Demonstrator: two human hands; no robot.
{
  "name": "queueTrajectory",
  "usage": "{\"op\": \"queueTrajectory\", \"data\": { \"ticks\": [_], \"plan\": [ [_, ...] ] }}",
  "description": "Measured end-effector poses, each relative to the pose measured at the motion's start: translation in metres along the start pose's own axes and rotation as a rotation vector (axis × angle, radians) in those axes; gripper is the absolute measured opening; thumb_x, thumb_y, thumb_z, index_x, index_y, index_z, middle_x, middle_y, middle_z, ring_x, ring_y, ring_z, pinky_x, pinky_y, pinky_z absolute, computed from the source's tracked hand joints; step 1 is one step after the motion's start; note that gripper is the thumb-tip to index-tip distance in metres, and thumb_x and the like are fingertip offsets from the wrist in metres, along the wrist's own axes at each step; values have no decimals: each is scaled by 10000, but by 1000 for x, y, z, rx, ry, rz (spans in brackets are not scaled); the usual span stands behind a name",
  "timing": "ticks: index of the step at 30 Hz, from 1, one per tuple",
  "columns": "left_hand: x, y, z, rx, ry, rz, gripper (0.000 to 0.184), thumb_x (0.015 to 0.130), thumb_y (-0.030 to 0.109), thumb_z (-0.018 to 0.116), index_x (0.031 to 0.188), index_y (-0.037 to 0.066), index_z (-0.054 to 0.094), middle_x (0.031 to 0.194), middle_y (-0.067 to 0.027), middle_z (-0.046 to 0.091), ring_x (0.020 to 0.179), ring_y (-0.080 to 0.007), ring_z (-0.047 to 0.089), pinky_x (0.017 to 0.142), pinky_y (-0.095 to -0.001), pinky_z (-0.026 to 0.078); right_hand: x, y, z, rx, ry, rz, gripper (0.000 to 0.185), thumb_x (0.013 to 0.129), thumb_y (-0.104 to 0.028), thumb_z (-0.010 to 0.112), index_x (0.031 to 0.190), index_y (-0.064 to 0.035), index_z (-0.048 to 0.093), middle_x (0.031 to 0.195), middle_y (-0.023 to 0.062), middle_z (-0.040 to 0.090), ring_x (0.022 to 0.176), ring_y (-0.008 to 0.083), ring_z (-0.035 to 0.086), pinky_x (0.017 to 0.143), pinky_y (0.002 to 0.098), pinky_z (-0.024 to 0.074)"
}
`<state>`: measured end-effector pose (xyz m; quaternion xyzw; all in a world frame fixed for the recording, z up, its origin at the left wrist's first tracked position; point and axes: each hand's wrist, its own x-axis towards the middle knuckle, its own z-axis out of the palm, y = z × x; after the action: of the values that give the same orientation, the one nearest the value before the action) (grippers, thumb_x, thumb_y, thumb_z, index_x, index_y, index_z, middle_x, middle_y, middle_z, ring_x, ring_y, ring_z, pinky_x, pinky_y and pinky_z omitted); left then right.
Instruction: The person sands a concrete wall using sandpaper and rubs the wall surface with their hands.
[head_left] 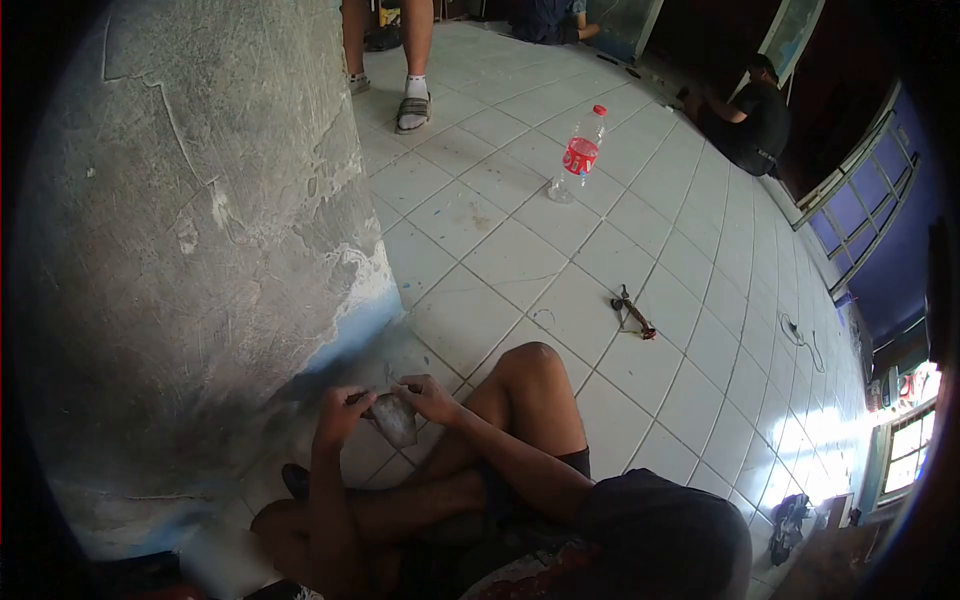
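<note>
Between my two hands, low and left of centre, is a small greyish cup-like container [395,420]. My left hand [345,408] is at its left, thumb and fingers pinched together near the rim. On the right side of the rim, my right hand [428,398] has its fingers closed as well. Something thin and hard to make out shows above the container, between the hands. The container hangs over the tiles in front of my crossed legs. What exactly each pinch holds is too small to tell apart from the container's edge.
A rough grey wall [210,220] stands close on the left. On the tiled floor [500,245] are a plastic bottle [580,158] with a red cap and a small dark tool [634,314]. A standing person's legs [416,50] and a seated person [750,120] are farther off.
</note>
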<state>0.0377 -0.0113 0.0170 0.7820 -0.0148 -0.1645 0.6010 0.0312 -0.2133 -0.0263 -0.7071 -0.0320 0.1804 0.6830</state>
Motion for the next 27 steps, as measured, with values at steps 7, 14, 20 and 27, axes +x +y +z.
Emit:
{"op": "queueTrajectory", "data": {
  "ticks": [7, 14, 20, 27],
  "plan": [
    [-3, 8, 4, -117, 8, -119, 256, 854, 197, 650, 826, -58, 639, 740, -51, 599, 700, -114, 580, 650, -285, 517, 6, 12, -2, -106, 44, -83, 401, 898, -333, 572, 1002, 49, 633, 722, 161, 626, 658, 167, 553, 633, 354, 452],
    [-5, 8, 6, -33, -48, -111, 276, 839, 213, 672, 864, -61, 657, 756, -44, 620, 707, -98, 572, 636, -265, 488, -3, -8, -1, -293, 21, -108, 331, 931, -304, 536, 895, 14, 619, 598, 35, 490, 578, 103, 405, 538, 309, 356],
    [-1, -5, 1, 19, -38, -62, 252, 815, 153, 685, 889, -89, 677, 715, -53, 641, 633, -92, 562, 550, -252, 462, -4, -3, 2, -218, -37, -135, 335, 939, -307, 523, 871, 7, 616, 602, 65, 522, 545, 128, 491, 523, 330, 403],
    [-5, 10, -10, 207, -105, -70, 211, 798, 124, 698, 867, -75, 686, 664, -57, 629, 609, -90, 571, 541, -261, 485, -5, -5, 2, -328, -143, -155, 318, 951, -272, 507, 867, 13, 621, 626, 86, 573, 536, 133, 536, 523, 329, 441]
  ]
}}
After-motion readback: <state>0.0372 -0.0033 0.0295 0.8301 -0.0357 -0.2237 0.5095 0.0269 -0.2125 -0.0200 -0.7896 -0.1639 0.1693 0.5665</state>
